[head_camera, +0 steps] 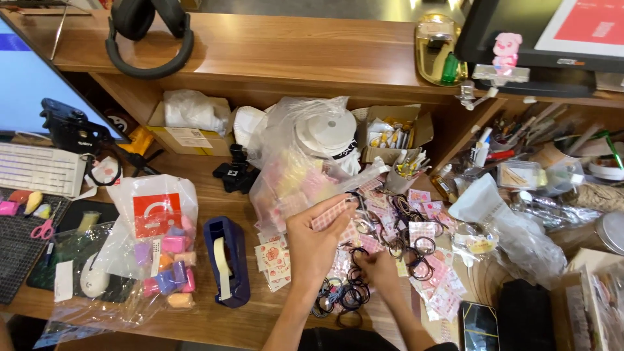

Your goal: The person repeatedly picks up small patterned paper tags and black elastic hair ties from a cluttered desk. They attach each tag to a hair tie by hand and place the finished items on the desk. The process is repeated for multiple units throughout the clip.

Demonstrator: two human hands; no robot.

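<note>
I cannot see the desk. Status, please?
Left hand holds pink strip. Right hand on black hair ties. Sticker packets crowd around.

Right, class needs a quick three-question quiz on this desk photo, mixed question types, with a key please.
1. True or false: the left hand holds a small pink checked packet.
2. Which lies nearest the right hand? A) pink scissors B) black hair ties C) headphones
3. Fill in: the tape dispenser left of the hands is dark ____.

Key: 1 true; 2 B; 3 blue.
</note>
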